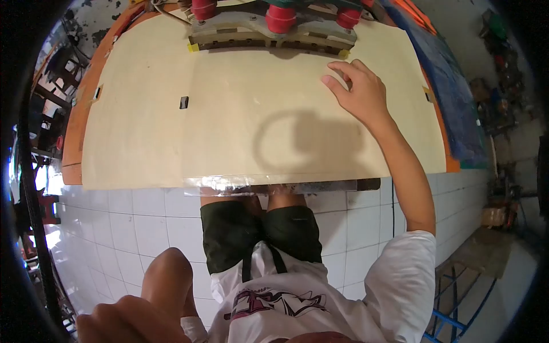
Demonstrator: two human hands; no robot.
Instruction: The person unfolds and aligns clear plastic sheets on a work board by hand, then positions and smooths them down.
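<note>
My right hand (363, 88) is over the cream-coloured board (143, 137), to the right of and just in front of a machine head (273, 39). Its thumb and curved fingers are apart, with nothing visible between them. Close to the camera at the lower left, my left hand (123, 321) has its fingers curled, knuckles showing. Whatever it might hold is hidden. The machine head has a long metal bar with yellow tape at both ends and red cylindrical parts (281, 19) above. A small black piece (183, 103) lies on the board, left of centre.
Clear plastic tape (220, 184) runs along the board's front edge. Orange wood (73, 140) shows at the left side, and blue sheeting (452, 97) covers the right side. A blue metal frame (457, 303) stands at lower right, on a white tiled floor (148, 228).
</note>
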